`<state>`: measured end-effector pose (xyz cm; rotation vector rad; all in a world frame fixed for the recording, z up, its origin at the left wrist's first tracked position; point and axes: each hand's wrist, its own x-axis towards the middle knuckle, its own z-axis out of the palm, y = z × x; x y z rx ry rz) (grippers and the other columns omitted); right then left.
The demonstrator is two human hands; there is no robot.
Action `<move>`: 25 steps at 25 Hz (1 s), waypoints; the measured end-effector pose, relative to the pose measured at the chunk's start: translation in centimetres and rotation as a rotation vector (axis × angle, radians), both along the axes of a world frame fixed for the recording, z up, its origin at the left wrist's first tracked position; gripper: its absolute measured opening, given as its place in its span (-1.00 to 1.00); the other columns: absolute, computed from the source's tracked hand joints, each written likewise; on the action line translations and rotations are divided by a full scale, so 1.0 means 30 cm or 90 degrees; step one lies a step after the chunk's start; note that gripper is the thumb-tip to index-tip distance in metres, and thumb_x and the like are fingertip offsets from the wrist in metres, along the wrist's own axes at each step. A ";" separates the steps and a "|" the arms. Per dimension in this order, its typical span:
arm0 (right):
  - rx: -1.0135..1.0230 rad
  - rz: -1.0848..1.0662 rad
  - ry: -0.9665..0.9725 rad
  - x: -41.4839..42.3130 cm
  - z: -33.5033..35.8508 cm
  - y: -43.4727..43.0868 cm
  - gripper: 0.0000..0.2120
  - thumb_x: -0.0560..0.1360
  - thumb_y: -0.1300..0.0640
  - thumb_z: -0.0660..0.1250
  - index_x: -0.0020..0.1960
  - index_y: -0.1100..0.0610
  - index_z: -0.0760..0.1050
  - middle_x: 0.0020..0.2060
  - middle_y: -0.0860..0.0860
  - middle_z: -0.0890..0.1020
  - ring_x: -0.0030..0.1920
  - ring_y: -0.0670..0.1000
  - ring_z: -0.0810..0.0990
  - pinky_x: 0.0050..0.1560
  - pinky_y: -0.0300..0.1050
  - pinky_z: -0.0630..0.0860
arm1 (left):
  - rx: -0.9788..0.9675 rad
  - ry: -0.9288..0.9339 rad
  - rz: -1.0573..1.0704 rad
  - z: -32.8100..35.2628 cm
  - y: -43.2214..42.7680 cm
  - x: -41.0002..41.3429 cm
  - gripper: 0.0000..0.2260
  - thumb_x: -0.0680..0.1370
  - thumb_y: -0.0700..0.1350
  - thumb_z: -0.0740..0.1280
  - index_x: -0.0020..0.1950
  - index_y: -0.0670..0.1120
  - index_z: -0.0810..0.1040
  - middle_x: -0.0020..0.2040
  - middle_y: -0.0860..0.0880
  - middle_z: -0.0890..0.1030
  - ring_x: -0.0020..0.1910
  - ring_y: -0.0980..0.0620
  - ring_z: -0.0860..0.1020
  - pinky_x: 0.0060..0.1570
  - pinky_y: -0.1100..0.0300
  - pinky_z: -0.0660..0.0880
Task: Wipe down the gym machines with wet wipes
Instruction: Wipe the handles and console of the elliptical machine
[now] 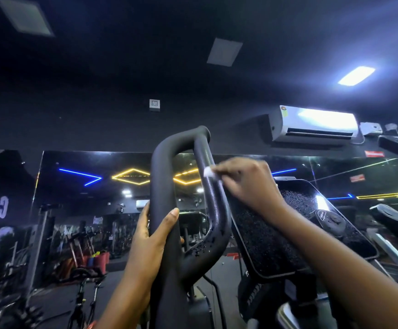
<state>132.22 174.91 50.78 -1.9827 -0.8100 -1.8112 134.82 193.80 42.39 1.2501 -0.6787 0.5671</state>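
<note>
A black looped handle bar (163,162) of a gym machine rises in the middle of the head view. My left hand (151,236) grips its left tube low down, thumb wrapped over the front. My right hand (243,184) pinches a small white wet wipe (208,172) and presses it against the right tube of the loop, near its upper part. That tube shows worn, chipped patches lower down. Most of the wipe is hidden inside my fingers.
The machine's dark, speckled console panel (288,233) tilts just right of the handle. A wall mirror (86,198) behind reflects neon lights and other machines. A white air conditioner (312,125) hangs high on the right. An exercise bike (84,300) stands lower left.
</note>
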 end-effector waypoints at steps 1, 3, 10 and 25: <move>0.049 0.000 0.008 0.053 0.087 0.004 -0.79 0.44 0.26 0.35 0.04 0.14 0.64 -0.07 0.02 0.69 -0.12 -0.10 0.63 0.02 -0.28 0.51 | -0.009 -0.002 0.000 0.003 0.002 0.010 -0.17 0.16 0.16 0.43 0.42 0.06 0.31 0.06 -0.18 0.58 -0.17 -0.07 0.58 -0.26 0.12 0.49; 0.138 0.023 0.080 0.156 0.218 0.017 -0.81 0.48 0.18 0.35 0.07 0.08 0.64 -0.03 0.03 0.68 -0.01 -0.03 0.63 0.09 -0.15 0.51 | -0.021 -0.004 -0.004 0.007 0.008 0.025 -0.17 0.15 0.13 0.46 0.40 0.07 0.32 0.04 -0.18 0.59 -0.15 -0.10 0.57 -0.18 0.06 0.49; 0.228 0.115 0.114 0.204 0.140 0.013 -0.78 0.48 0.27 0.31 0.09 0.11 0.63 -0.03 0.00 0.68 -0.14 -0.14 0.61 -0.17 -0.47 0.45 | -0.013 -0.006 -0.009 0.007 0.006 0.027 -0.19 0.17 0.11 0.46 0.39 0.05 0.33 0.04 -0.19 0.60 -0.20 -0.07 0.59 -0.20 0.06 0.54; -0.012 -0.042 -0.056 0.057 0.175 0.086 -0.81 0.44 0.28 0.37 0.02 0.15 0.65 -0.01 0.06 0.68 0.01 0.02 0.63 0.08 -0.16 0.49 | -0.002 -0.019 0.022 0.000 -0.002 -0.014 -0.02 0.13 0.38 0.50 0.46 0.08 0.27 0.26 -0.21 0.52 0.17 -0.22 0.54 0.20 -0.17 0.47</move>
